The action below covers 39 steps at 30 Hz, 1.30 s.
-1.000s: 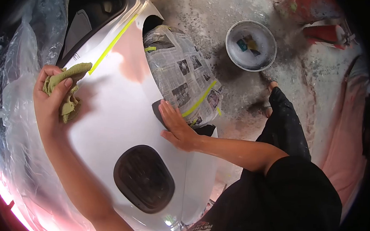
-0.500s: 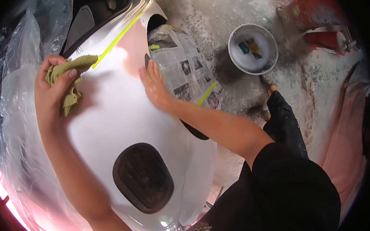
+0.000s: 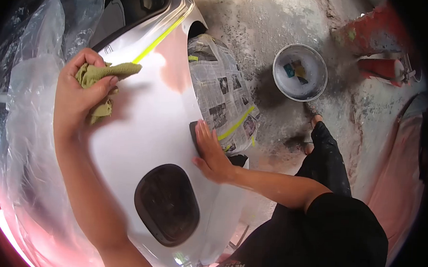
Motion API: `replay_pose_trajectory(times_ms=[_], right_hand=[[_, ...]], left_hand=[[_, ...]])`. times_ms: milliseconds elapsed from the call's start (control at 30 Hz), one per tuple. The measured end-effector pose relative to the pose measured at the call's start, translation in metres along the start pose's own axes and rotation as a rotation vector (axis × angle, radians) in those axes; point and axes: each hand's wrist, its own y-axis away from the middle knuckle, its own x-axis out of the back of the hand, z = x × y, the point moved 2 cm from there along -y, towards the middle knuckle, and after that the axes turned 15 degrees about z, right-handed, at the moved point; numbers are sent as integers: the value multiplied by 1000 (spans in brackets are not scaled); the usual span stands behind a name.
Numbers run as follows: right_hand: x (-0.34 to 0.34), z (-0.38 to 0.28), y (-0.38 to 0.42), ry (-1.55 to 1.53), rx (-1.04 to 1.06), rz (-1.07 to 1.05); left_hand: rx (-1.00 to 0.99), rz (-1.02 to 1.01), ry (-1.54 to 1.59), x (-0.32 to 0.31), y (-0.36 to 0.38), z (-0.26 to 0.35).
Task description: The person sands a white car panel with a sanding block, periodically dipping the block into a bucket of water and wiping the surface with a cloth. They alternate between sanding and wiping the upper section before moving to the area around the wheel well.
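My left hand [image 3: 83, 85] grips a crumpled olive-green cloth [image 3: 115, 70], held just over the white car body panel [image 3: 132, 129]. Down at the panel's right edge, my right hand [image 3: 212, 152] lies flat with its fingers stretched. Under its fingertips a dark grey piece of sandpaper [image 3: 193, 131] sticks out, held against the panel; most of it is hidden by the hand. A pinkish patch [image 3: 175, 68] shows on the panel above. The dark oval recess [image 3: 167, 204] sits below and left of my right hand.
Newspaper [image 3: 220, 97] with yellow tape [image 3: 237, 124] covers the wheel area. Clear plastic sheeting [image 3: 30, 124] hangs over the car at left. On the dusty floor stand a bucket [image 3: 277, 79] with small pieces inside and a red cylinder [image 3: 379, 69]. My bare foot [image 3: 316, 120] is near the bucket.
My right hand has slid down along the panel edge, with the sandpaper moving along under it. My left hand still grips the cloth. The whole view has shifted slightly.
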Motion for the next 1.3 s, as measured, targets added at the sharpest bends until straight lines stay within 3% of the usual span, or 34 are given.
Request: replay_pose_trajectory(times_ms=[133, 233, 267, 367, 500, 600, 667, 733, 833, 867, 900, 967, 1033, 1200, 1300], right_hand=[[-8, 6, -110, 28, 99, 256], [-7, -1, -69, 138, 133, 85], [-3, -8, -33, 35, 157, 63], [5, -19, -66, 209, 214, 49], [5, -24, -154, 327, 372, 285], [7, -49, -96, 63, 358, 162], [4, -48, -105, 30, 387, 145], [3, -49, -169, 92, 433, 221], [-8, -53, -160, 168, 474, 202], [-7, -64, -130, 282, 511, 95], [7, -74, -111, 36, 513, 59], [2, -61, -135, 135, 602, 92], [2, -54, -185, 77, 559, 196], [3, -71, -126, 64, 504, 55], [2, -59, -182, 183, 584, 191]], left_hand=[[4, -19, -34, -1, 2, -1], [59, -118, -108, 2, 7, 1], [76, -152, -124, 3, 7, 2], [111, -217, -243, -1, 10, 6], [142, -319, -301, -2, 12, 13], [190, -350, -260, 2, 10, 11], [213, -327, -176, 2, 11, 8], [217, -286, -101, 4, 10, 8], [141, -221, -32, 13, 3, 3], [174, -183, 56, 15, 2, 0], [189, -137, 120, 16, 0, 2], [258, -47, 246, 16, 5, 1], [279, -35, 292, 16, 7, -1], [218, -32, 327, 15, 1, -5], [260, -16, 305, 13, 7, -3]])
